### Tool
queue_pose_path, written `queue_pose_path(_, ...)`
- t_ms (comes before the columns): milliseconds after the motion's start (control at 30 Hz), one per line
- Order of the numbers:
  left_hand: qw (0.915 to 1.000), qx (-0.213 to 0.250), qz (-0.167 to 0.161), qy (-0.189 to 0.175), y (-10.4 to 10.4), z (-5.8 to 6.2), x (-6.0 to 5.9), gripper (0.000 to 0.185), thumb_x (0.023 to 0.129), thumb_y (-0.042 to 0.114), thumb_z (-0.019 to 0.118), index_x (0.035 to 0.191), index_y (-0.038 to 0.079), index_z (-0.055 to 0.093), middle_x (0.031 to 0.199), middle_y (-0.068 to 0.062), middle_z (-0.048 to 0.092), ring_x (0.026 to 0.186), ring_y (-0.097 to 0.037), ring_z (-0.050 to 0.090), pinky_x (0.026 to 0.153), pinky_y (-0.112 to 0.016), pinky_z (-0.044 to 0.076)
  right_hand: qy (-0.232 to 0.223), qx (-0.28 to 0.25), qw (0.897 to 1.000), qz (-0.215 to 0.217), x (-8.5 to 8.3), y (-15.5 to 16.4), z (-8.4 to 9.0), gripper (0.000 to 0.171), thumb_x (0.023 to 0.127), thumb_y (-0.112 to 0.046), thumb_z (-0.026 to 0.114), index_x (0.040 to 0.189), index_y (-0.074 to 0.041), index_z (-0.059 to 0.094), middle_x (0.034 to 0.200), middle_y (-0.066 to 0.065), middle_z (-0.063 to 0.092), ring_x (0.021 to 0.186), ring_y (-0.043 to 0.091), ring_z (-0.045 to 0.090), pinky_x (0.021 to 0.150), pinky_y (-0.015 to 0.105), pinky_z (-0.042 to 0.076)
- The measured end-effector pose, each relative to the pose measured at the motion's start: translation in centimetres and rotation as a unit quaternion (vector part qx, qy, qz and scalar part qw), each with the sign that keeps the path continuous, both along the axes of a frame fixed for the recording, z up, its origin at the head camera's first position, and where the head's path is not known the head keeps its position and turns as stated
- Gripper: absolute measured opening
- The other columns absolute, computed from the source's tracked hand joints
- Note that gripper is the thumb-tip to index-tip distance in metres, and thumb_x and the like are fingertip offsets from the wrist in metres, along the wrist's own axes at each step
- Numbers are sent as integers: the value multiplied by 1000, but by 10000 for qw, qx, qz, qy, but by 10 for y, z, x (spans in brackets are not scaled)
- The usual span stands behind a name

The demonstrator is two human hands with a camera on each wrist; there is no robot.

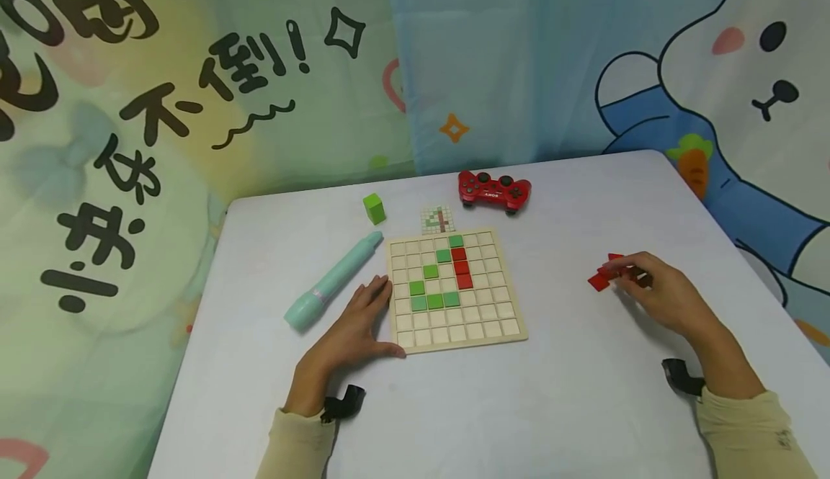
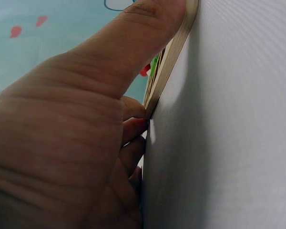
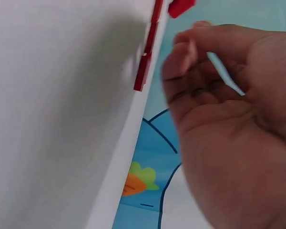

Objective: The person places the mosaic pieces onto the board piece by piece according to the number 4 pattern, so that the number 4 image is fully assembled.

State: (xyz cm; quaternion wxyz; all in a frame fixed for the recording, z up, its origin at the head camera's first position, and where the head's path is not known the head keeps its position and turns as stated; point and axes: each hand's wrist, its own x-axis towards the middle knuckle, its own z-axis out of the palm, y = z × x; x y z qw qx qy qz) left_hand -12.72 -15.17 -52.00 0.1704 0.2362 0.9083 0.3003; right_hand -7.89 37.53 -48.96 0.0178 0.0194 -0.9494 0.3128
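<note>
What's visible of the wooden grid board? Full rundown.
The board is a square, pale, wood-looking tray with a raised rim and a grid of light tiles. It lies flat, mid-table. Green tiles and red tiles form a figure in its upper middle. The left hand rests against its left edge, thumb at the near corner. A small pattern card sits just behind it.

Both arms wear pale cream long sleeves ending just behind the wrists. A small black clip-like mount sits at each wrist, just behind the bare fingers (image 1: pixel 379 293).
</note>
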Motion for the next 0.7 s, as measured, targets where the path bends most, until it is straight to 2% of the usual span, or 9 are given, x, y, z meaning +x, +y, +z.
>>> queue_pose_path(100, 10000, 34, 19, -13, 1, -1, 0, 128, 73, 45, 98, 171, 11, 22, 181, -6, 16, 169, -35, 10, 136, -54, 22, 130, -149, 9995, 265, 2, 6, -8, 35, 98, 2, 73, 132, -3, 66, 121, 22, 71, 104, 8, 60, 77, 0, 41)
queue_pose_path(200, 10000, 49, 42, -54, 1, -1, 0, 128, 73, 44, 98, 171, 12, 22, 181, -5, 16, 170, -35, 9, 136, -54, 22, 329, -213, 9979, 524, 4, 10, -14, 37, 95, 5, 75, 130, -4, 69, 115, 15, 71, 93, -10, 49, 81, -1, 41)
queue_pose_path(467, 9999, 65, 112, -97, 0, 0, 1, 128, 73, 45, 98, 171, 13, 22, 182, -3, 15, 170, -34, 9, 136, -55, 21, 240, 110, 9983, 517, -1, 7, -18, 37, 94, 0, 78, 130, -5, 71, 102, 7, 60, 87, -3, 45, 73, 6, 41)
queue_pose_path(700, 9999, 135, 67, -43, 1, -2, 1, 128, 73, 43, 99, 171, 12, 22, 181, -4, 16, 170, -32, 10, 136, -54, 23, 320, 360, 9971, 583, -4, 7, -20, 36, 93, -1, 78, 129, -4, 72, 99, 6, 63, 86, -4, 44, 70, 11, 42)
